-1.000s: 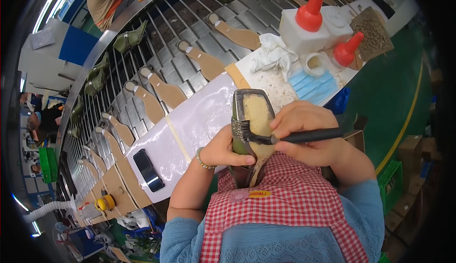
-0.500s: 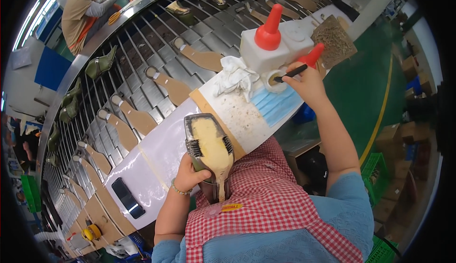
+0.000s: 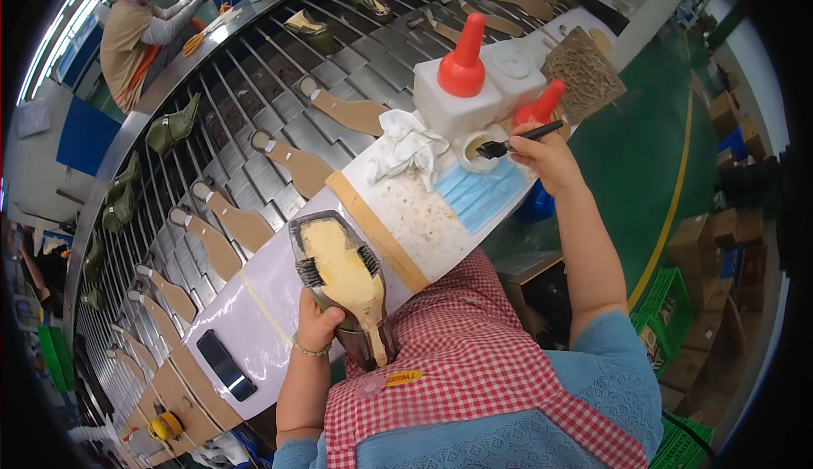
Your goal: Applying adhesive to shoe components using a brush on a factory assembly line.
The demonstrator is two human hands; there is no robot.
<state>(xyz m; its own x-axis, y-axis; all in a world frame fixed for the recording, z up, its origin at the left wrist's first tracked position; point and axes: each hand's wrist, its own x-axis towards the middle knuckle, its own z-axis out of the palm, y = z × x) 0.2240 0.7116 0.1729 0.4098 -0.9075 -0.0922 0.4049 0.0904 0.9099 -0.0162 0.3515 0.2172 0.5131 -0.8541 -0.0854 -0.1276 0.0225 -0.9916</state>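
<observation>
In the head view, here's the left hand, fingers wrapped round a green shoe, thumb against its side. The shoe is sole up, toe pointing away from the person, by the near edge of the tabletop, its heel end close to the checked apron. Across to the right hand: fingers pinched on a black brush, bristles right at the mouth of a white cup; whether they touch, I can't tell. That cup stands towards the tabletop's right end, near a crumpled white cloth, a blue face mask and a red-topped white bottle. Down at the near left corner lies a dark phone; tan insoles line the far edge.
</observation>
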